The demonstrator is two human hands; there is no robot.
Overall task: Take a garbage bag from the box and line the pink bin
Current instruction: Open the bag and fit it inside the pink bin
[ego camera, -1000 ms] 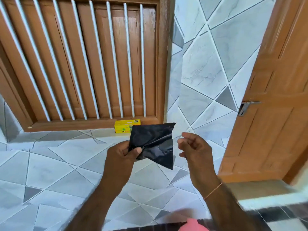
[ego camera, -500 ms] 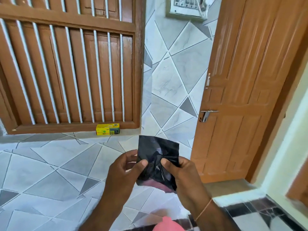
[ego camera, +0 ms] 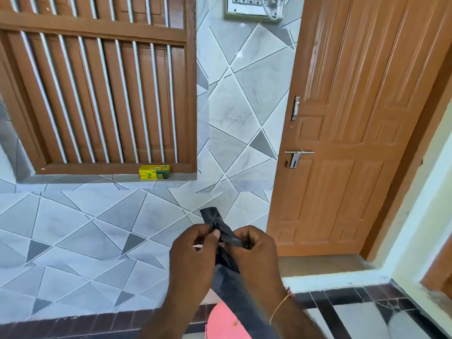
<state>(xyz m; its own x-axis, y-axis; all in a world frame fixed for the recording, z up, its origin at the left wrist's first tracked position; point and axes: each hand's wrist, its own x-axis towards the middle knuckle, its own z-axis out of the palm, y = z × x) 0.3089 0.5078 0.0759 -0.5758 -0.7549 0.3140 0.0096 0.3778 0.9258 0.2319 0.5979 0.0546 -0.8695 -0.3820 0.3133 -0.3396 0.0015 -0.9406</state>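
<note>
Pink plastic, the rim of the bin (ego camera: 226, 322), shows at the bottom edge of the view, directly below the two hands. Above the bin, the left hand (ego camera: 193, 255) and the right hand (ego camera: 254, 253) meet close together, and the fingers of each pinch the black garbage bag (ego camera: 215, 222) at its folded top; one crumpled corner stands up above the knuckles, and more of the bag hangs down between the wrists toward the bin (a thin band circles the right wrist). Beyond the bin lies the grey and white tiled floor (ego camera: 73, 228). Far past the bin and to its left, a small yellow box (ego camera: 154, 172) sits on the ledge at the foot of a brown barred wooden window (ego camera: 97, 94). Right of the bin stands an orange-brown door (ego camera: 354, 143).
</note>
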